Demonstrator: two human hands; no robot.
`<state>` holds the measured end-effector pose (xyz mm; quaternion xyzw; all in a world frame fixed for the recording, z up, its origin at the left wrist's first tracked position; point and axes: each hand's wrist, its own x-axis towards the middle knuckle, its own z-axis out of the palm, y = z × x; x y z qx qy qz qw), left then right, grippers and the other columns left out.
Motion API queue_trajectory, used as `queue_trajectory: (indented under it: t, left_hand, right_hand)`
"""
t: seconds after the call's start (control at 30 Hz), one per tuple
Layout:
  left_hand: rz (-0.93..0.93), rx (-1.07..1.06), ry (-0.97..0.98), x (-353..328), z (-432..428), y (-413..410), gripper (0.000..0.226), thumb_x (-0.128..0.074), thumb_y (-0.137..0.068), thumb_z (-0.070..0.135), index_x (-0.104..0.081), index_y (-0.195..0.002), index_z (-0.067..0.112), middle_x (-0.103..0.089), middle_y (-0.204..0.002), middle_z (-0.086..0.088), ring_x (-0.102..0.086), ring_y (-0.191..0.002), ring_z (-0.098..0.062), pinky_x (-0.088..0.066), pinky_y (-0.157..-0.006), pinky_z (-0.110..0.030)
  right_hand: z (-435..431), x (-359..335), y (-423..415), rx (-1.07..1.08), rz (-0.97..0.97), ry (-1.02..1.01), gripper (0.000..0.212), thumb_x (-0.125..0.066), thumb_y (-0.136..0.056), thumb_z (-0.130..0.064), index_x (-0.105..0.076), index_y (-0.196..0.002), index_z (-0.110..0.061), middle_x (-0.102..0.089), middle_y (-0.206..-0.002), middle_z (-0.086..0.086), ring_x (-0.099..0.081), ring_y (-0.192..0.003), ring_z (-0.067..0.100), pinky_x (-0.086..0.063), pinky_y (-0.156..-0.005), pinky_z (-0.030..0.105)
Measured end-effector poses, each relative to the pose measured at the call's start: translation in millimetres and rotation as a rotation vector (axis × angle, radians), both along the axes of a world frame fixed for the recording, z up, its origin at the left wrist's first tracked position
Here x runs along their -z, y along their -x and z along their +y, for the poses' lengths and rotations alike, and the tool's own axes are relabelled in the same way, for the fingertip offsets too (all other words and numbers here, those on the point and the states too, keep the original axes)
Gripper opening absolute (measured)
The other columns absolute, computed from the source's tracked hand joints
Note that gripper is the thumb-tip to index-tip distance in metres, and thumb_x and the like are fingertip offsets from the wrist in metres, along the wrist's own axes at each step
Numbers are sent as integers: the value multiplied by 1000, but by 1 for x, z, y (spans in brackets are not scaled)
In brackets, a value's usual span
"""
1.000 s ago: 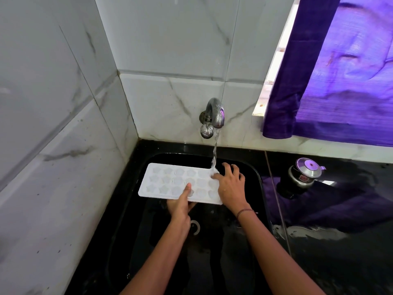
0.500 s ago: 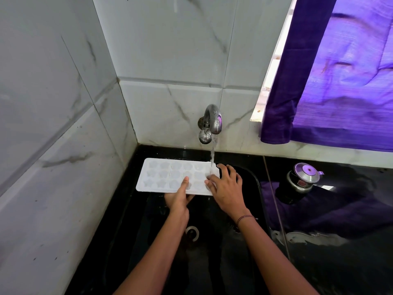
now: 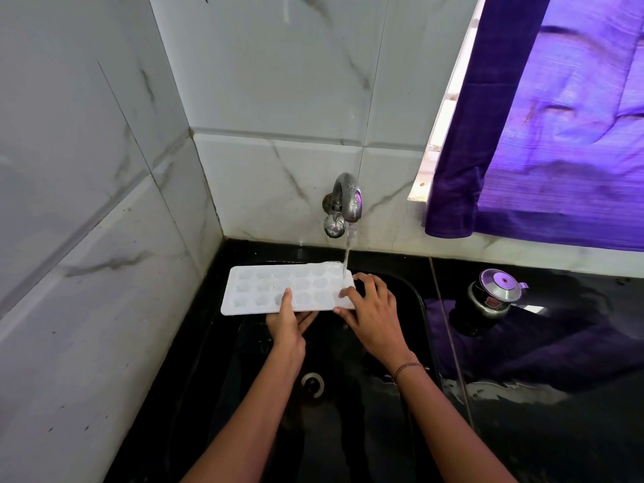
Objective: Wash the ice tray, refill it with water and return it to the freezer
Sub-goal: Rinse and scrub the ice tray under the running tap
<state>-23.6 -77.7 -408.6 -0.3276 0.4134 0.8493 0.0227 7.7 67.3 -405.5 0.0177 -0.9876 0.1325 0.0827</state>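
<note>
A white ice tray [image 3: 265,291] with star-shaped cells is held level over the black sink [image 3: 414,301]. My left hand [image 3: 287,324] grips its near edge from below, thumb resting on top. My right hand [image 3: 374,310] holds the tray's right end, fingers spread over the edge. A chrome wall tap [image 3: 345,202] runs, and its thin stream of water [image 3: 347,249] lands on the tray's far right corner, just beside my right fingers.
The sink drain [image 3: 313,385] lies below my forearms. A black and steel pot with a lid [image 3: 493,294] stands on the glossy black counter to the right. A purple curtain [image 3: 543,127] hangs over the window. White marble tiles wall the left and back.
The tray has shifted slightly left under the stream, so the water now lands at its far right corner. My right hand slid to the tray's right end. Left grip unchanged.
</note>
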Motion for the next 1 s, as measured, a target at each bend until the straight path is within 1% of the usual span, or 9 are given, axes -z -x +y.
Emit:
queue_trajectory:
  t: [0.1,0.2,0.33,0.4,0.5,0.57,0.7,0.87,1.0]
  left_hand:
    - [25,21,-4,-1,3,4,37,-60,-91,18,-50,-127,11,-65,-98,-7,-66,-81,-22,-59,-63,-34]
    - [41,28,-10,-5,6,6,34,-60,-92,17,-50,-123,13,-65,-93,-4,-65,-80,-21,-57,-69,-38]
    - [48,1,-12,-4,4,10,32,-61,-91,17,-51,-121,12,-65,-95,-5,-66,-81,-21,-60,-62,-33]
    - [54,15,-9,-4,6,11,29,-61,-91,16,-52,-118,14,-65,-93,-4,-66,-80,-20,-60,-60,-31]
    - [60,33,-1,-5,8,9,26,-61,-91,17,-53,-115,15,-65,-98,-5,-66,-81,-19,-60,-64,-33]
    - [66,13,15,-3,5,10,30,-61,-91,17,-52,-119,12,-65,-104,-9,-66,-83,-21,-60,-60,-31]
    - [40,-14,19,-2,5,9,39,-62,-90,17,-50,-126,9,-63,-109,-10,-64,-97,-27,-60,-59,-30]
    - [46,15,79,5,3,6,40,-62,-90,17,-51,-127,8,-63,-114,-11,-63,-104,-28,-56,-69,-37]
    - [91,60,219,15,2,-1,37,-65,-88,18,-55,-124,11,-63,-115,-8,-63,-99,-22,-55,-83,-43]
  right_hand:
    - [2,1,2,58,1,-8,40,-50,-91,-49,-58,-121,-23,-37,-144,7,-25,-138,29,-30,-107,47]
    - [3,0,8,14,4,-38,30,-53,-92,-41,-62,-116,-27,-38,-145,7,-26,-138,31,-32,-108,49]
    - [9,0,10,14,57,-104,20,-63,-86,-38,-69,-102,-29,-50,-136,8,-39,-131,35,-40,-100,51]
    - [8,0,12,59,74,-136,25,-64,-83,-44,-70,-99,-26,-53,-130,9,-44,-127,35,-42,-97,50]
    - [2,2,12,35,43,-116,33,-56,-87,-47,-67,-110,-26,-47,-138,9,-37,-132,33,-36,-102,49]
    - [4,4,10,-12,17,-100,32,-57,-88,-45,-65,-112,-27,-46,-139,8,-34,-134,33,-36,-104,49]
    - [7,8,8,48,48,-154,26,-65,-83,-44,-68,-104,-28,-55,-130,8,-45,-126,34,-42,-97,50]
    - [3,16,4,-54,-73,-84,35,-54,-92,-38,-56,-125,-28,-33,-148,6,-19,-141,32,-24,-111,46]
    - [2,22,-1,-72,-180,-91,37,-50,-93,-40,-48,-128,-26,-27,-149,3,-15,-141,25,-23,-112,41]
